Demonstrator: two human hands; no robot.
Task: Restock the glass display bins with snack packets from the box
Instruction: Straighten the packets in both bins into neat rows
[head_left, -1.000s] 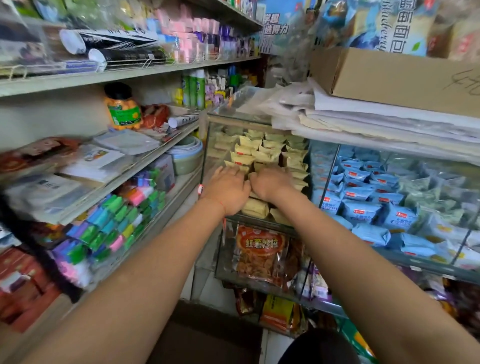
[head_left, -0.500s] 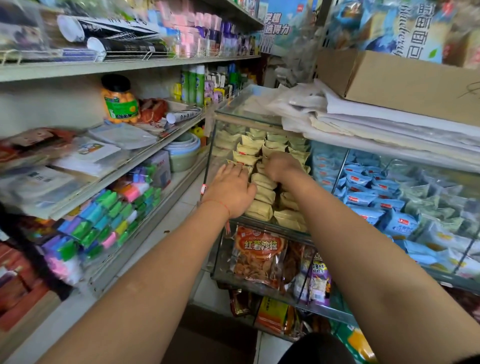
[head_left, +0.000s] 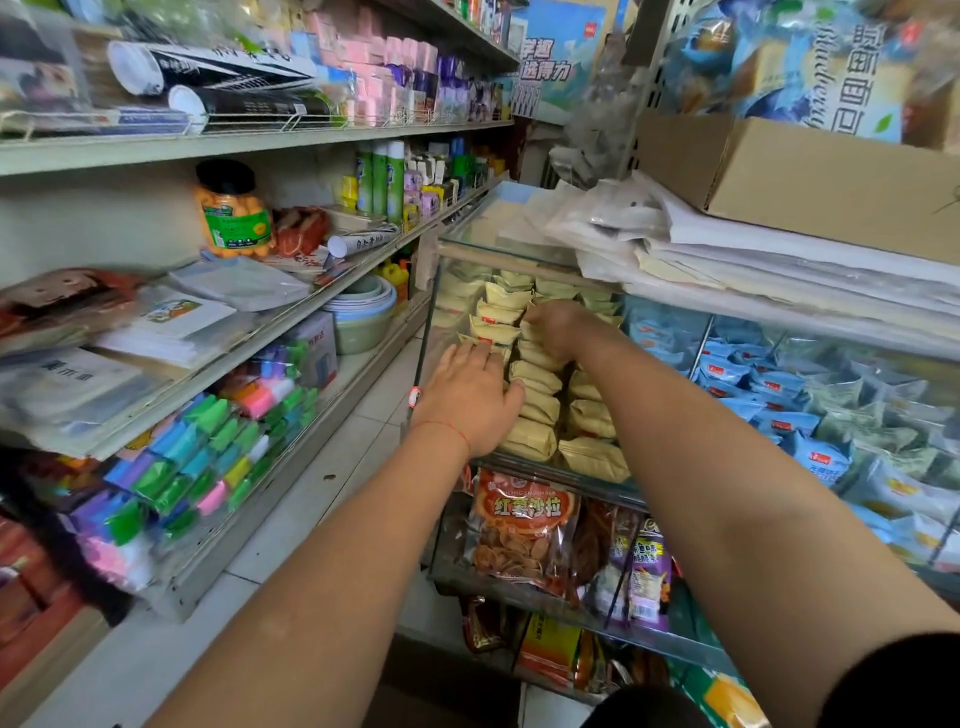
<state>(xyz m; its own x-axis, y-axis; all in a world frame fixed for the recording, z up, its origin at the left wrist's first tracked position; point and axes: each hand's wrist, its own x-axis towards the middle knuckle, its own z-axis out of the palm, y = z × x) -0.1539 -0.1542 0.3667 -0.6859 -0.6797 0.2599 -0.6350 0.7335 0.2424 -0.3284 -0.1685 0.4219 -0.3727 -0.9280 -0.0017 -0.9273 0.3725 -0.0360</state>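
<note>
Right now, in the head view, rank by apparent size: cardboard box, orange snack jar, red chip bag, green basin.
1. cardboard box
2. red chip bag
3. orange snack jar and green basin: look alike, unranked.

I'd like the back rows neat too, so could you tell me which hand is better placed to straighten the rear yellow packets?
Probably the right hand: it reaches the rear yellow packets, while the left hand rests nearer the front.

The fingertips of the right hand (head_left: 558, 325) are hidden among the yellow packets (head_left: 535, 405); the cardboard box (head_left: 810, 171) is cut off at the right edge
</note>
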